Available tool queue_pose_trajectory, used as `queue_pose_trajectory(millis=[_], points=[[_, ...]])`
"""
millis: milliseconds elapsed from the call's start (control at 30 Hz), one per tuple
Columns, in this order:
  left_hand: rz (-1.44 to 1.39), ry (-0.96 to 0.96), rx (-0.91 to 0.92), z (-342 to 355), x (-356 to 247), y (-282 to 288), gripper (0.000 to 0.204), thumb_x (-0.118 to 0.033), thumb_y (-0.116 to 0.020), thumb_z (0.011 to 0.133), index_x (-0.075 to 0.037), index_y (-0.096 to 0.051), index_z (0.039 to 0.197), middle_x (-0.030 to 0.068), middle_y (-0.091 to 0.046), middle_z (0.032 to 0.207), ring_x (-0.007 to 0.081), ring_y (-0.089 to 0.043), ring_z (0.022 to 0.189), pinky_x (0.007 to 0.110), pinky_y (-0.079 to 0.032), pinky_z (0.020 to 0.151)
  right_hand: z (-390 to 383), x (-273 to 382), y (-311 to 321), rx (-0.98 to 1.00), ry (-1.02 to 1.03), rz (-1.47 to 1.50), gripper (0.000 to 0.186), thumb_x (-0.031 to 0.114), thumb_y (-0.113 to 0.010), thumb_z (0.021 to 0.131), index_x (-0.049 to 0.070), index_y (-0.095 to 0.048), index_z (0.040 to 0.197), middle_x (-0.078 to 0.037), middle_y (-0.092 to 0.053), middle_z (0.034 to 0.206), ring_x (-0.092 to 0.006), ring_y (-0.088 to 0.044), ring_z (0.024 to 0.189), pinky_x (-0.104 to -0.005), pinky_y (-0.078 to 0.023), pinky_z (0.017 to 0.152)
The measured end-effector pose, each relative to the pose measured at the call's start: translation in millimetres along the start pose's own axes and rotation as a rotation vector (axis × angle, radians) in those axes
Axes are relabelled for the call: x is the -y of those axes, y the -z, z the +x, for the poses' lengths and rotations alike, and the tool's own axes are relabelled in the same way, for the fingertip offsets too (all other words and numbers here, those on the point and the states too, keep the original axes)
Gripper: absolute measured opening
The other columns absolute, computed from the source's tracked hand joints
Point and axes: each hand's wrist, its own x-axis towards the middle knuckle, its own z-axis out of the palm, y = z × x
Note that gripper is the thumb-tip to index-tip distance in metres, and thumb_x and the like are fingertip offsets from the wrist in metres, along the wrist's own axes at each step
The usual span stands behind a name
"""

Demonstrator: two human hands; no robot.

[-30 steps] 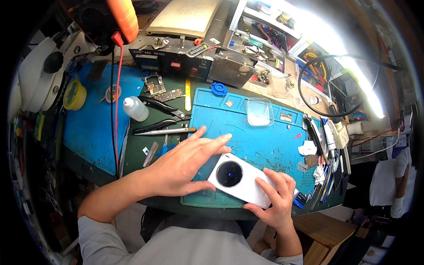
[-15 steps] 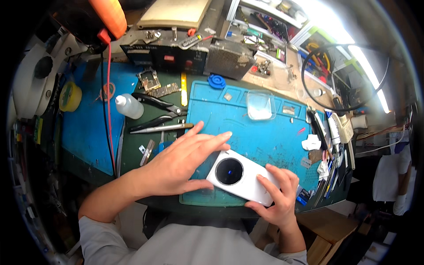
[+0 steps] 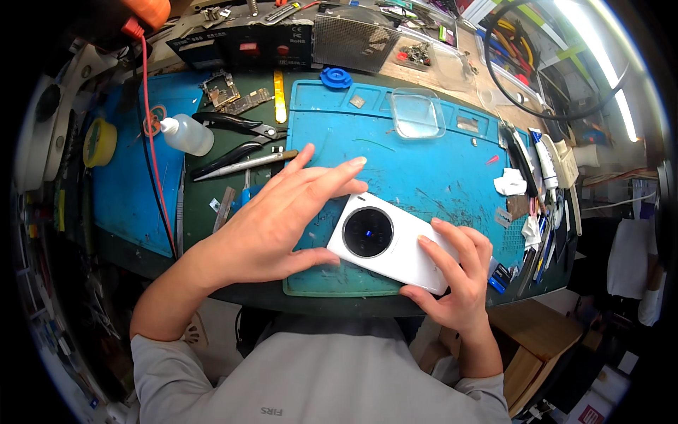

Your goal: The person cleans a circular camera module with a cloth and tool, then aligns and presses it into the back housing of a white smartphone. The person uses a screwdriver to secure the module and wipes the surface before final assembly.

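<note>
A white smartphone [image 3: 397,249], back side up, lies slanted over the blue work mat [image 3: 332,159]. Its big round black camera ring [image 3: 368,232] faces up near the left end. My right hand [image 3: 458,272] grips the lower right end, thumb on the near edge and fingers over the back. Around the left end my left hand [image 3: 272,222] is spread, fingers stretched out. Its thumb tip sits at the near corner and one finger reaches the far corner; whether they press on the phone I cannot tell.
Left of the mat are black-handled cutters [image 3: 236,127], a white squeeze bottle [image 3: 187,135] and a yellow tape roll [image 3: 100,142]. A clear plastic box [image 3: 417,114] and a blue round lid [image 3: 336,78] sit at the back. Pens and tools [image 3: 537,205] crowd the right edge.
The whole view has shifted, so the bench shows higher in the picture. Both hands and the phone keep nearly the same hold and pose.
</note>
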Motion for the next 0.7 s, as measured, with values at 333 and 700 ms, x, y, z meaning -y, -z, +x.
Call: queue_pose_trajectory(millis=[333, 700], points=[[0.032, 0.018, 0.007, 0.2, -2.6, -0.1, 0.114, -0.02, -0.093, 0.076, -0.006, -0.027, 0.167, 0.01, -0.066, 0.147, 0.0306, -0.055, 0.146, 0.063, -0.015, 0.132, 0.8, 0.3, -0.7, 0.003, 0.002, 0.016, 0.066, 0.038, -0.091, 0.074, 0.01, -0.074, 0.132, -0.013, -0.064, 0.144, -0.033, -0.057, 0.118, -0.0437, -0.041, 0.1], [0.063, 0.02, 0.004, 0.6, -3.8, -2.0, 0.11, -0.018, -0.092, 0.076, -0.006, -0.029, 0.167, 0.0111, -0.066, 0.146, 0.0316, -0.055, 0.145, 0.064, -0.013, 0.131, 0.3, 1.5, 0.7, -0.015, -0.002, 0.027, 0.064, 0.035, -0.091, 0.074, 0.014, -0.075, 0.133, -0.012, -0.064, 0.143, -0.0317, -0.057, 0.119, -0.0438, -0.042, 0.1]])
